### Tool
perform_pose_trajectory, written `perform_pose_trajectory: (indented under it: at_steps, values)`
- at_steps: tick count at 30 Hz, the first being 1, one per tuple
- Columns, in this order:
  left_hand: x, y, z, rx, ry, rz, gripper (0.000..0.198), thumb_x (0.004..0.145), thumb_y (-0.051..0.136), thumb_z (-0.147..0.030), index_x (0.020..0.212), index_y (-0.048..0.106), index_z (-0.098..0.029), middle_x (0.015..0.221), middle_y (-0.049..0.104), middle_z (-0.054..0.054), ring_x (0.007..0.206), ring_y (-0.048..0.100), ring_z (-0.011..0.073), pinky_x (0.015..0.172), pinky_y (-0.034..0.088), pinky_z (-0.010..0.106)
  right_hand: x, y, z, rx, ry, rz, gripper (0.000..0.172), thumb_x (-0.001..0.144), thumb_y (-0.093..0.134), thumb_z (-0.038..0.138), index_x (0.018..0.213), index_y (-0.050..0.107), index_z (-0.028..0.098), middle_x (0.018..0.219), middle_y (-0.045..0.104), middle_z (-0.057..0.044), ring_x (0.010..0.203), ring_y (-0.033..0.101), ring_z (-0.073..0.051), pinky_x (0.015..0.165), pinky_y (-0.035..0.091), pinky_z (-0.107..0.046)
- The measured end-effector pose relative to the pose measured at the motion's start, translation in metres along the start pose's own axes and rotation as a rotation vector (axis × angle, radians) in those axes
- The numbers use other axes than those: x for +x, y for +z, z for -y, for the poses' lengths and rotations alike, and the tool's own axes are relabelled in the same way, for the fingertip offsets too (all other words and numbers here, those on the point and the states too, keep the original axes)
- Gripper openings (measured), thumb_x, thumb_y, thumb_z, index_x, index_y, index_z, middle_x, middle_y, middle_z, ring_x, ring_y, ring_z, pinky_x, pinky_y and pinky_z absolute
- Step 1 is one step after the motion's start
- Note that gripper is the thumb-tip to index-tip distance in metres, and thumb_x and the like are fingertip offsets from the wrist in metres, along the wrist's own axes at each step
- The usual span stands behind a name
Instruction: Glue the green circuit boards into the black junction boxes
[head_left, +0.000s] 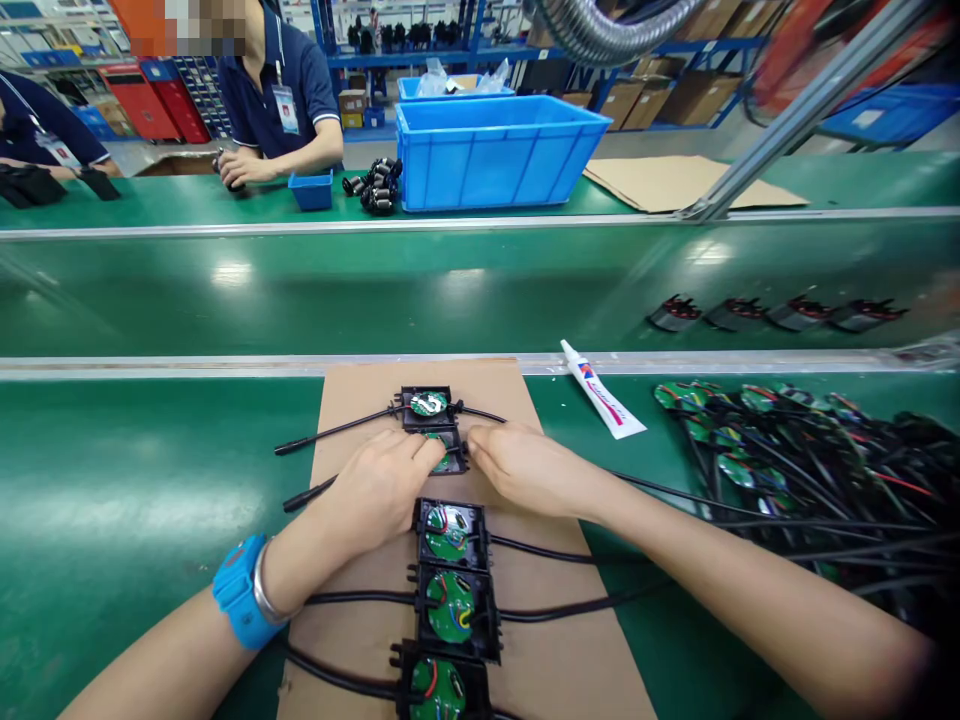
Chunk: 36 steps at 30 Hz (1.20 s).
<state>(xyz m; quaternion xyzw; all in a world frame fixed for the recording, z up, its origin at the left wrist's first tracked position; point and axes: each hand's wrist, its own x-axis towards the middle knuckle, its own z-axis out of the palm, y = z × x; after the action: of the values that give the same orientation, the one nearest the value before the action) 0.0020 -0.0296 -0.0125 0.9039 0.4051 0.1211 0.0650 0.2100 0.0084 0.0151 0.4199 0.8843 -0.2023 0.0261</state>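
A column of black plastic housings with round green circuit boards lies on a cardboard sheet (551,620). My left hand (386,485) has its fingers curled onto the second housing (459,460) from the far end, partly covering its circuit board (437,445). At that housing's right edge, my right hand (517,462) is closed with fingertips together around the cable side; the grip itself is hidden. A black cable (660,487) runs from behind my right wrist toward the right. Beyond my fingers sits the farthest housing (411,412), and nearer me is another housing (480,520) with coloured wires.
Right of the cardboard lies a white glue tube (604,400), beside a heap of cabled circuit boards (750,470). Several motor-like parts (739,313) rest on the green strip beyond the metal rail. A blue bin (495,160) and a co-worker (281,100) are across the bench.
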Motion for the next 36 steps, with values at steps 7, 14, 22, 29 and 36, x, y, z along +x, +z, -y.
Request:
perform_pose_trajectory:
  at_steps: [7, 14, 22, 29, 36]
  values:
    - [0.007, 0.0, -0.005, 0.074, 0.067, 0.085, 0.053, 0.072, 0.046, -0.002, 0.122, 0.055, -0.013, 0.099, 0.061, 0.01, 0.087, 0.055, 0.0241, 0.078, 0.047, 0.039, 0.008, -0.002, 0.003, -0.263, -0.081, 0.133, 0.025, 0.078, 0.041, 0.006, 0.08, 0.066, 0.009, 0.079, 0.068, -0.014, 0.064, 0.058, -0.019, 0.057, 0.033, -0.031]
    - [0.008, 0.0, -0.008, 0.095, 0.041, 0.104, 0.047, 0.076, 0.046, -0.005, 0.121, 0.058, -0.013, 0.098, 0.06, 0.01, 0.087, 0.054, 0.0257, 0.076, 0.046, 0.04, -0.001, 0.025, 0.015, -0.416, 0.078, -0.117, 0.029, 0.086, 0.035, 0.008, 0.098, 0.061, 0.005, 0.084, 0.065, -0.02, 0.075, 0.061, -0.026, 0.059, 0.037, -0.032]
    - [0.007, 0.0, -0.007, 0.128, 0.047, 0.101, 0.049, 0.081, 0.047, -0.005, 0.128, 0.053, -0.016, 0.103, 0.06, 0.009, 0.09, 0.055, 0.0255, 0.08, 0.047, 0.041, -0.011, 0.03, -0.004, -0.046, 0.097, -0.326, 0.021, 0.092, 0.041, 0.02, 0.098, 0.059, 0.012, 0.097, 0.064, -0.012, 0.093, 0.057, -0.022, 0.083, 0.042, -0.034]
    - [0.004, -0.009, -0.015, 0.015, 0.024, 0.09, 0.05, 0.075, 0.051, -0.005, 0.124, 0.058, -0.016, 0.111, 0.059, 0.011, 0.099, 0.054, 0.0272, 0.086, 0.047, 0.043, -0.011, 0.026, -0.009, 0.103, -0.042, -0.264, 0.018, 0.088, 0.045, 0.012, 0.083, 0.062, 0.015, 0.088, 0.062, -0.007, 0.088, 0.054, -0.019, 0.081, 0.042, -0.032]
    - [0.006, -0.016, 0.039, -0.083, -0.323, -0.169, 0.028, 0.08, 0.06, -0.012, 0.109, 0.061, -0.011, 0.108, 0.061, 0.014, 0.106, 0.055, 0.0278, 0.094, 0.045, 0.043, 0.01, 0.005, -0.032, 0.079, 0.061, -0.425, 0.013, 0.084, 0.053, 0.02, 0.092, 0.061, 0.014, 0.093, 0.063, -0.011, 0.095, 0.054, -0.025, 0.085, 0.041, -0.038]
